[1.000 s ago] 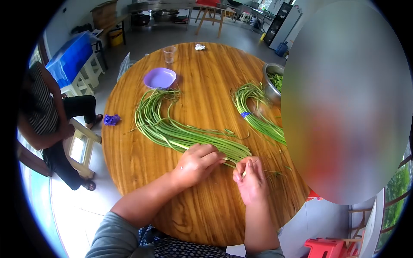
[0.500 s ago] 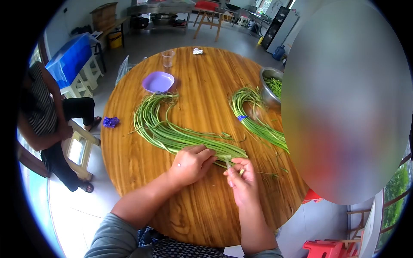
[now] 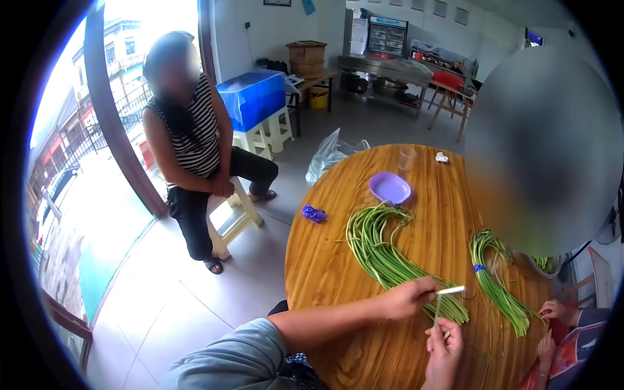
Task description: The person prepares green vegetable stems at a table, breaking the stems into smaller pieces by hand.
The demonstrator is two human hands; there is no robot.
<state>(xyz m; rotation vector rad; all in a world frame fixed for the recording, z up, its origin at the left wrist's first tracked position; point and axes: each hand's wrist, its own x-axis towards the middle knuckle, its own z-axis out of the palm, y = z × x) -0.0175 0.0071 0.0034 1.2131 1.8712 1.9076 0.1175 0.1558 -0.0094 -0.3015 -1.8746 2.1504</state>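
We're seeing a bundle of stalks [image 3: 380,252] lying across the middle of the worktop [image 3: 325,260], and a second bundle [image 3: 499,292] is lying to its right! Behind the first, a dish [image 3: 390,188] is sitting; behind that, a cup [image 3: 407,160] is standing, with a wad [image 3: 442,157] resting to its right. Left of the dish we're spotting another wad [image 3: 314,213]; farther left, a person [image 3: 195,136] is sitting.

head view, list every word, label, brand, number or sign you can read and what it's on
No text is readable here.
Header strip of the fridge: too small and blurred.
Wall sheets: too small to read.
Green stalks: no label visible.
Blue band: no readable print.
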